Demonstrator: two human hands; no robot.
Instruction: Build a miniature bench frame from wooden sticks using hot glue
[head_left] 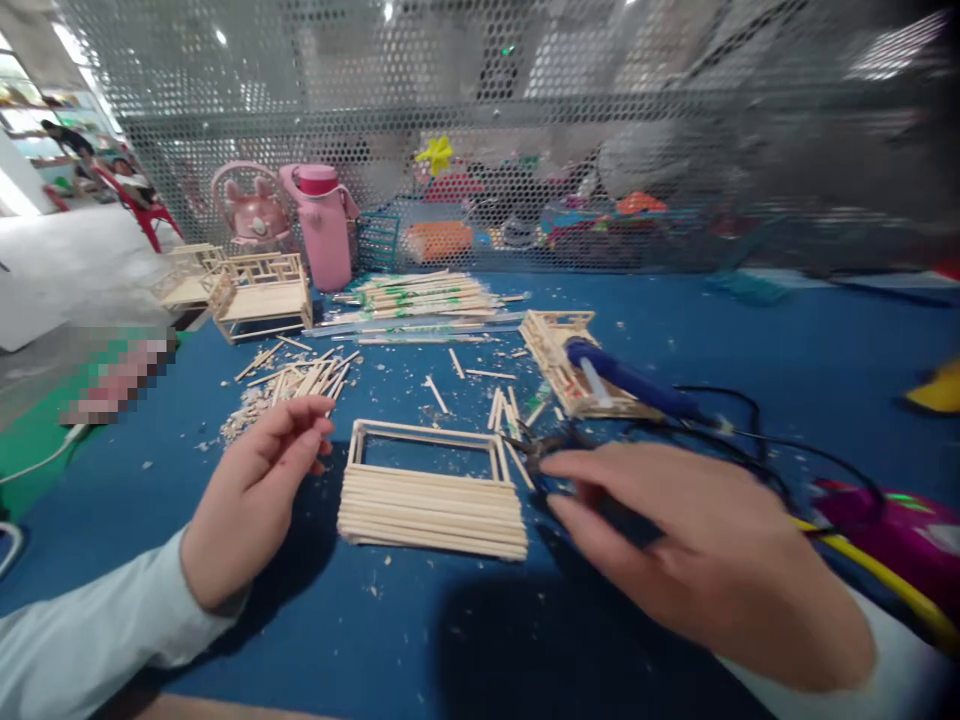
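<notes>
On the blue table in front of me lies a small frame of thin wooden sticks [433, 510], its near part closed over with sticks side by side and its far part an open rectangle. My left hand [259, 490] hovers just left of it, fingers loosely curled with nothing seen in them. To the frame's right, my right hand [690, 540] reaches over a pair of cutting pliers [536, 450]. Its thumb and forefinger are apart by the tool; whether they touch it I cannot tell. A blue glue gun [637, 382] rests against another stick-built piece [555, 345].
Loose cut sticks [304, 380] and shavings lie left; bundled sticks [427, 295] lie behind. Small stick-built furniture [262, 290], a pink bottle [322, 225] and a perforated metal screen [480, 80] stand at the back. Black cables [817, 450] and a magenta item [885, 530] are at right.
</notes>
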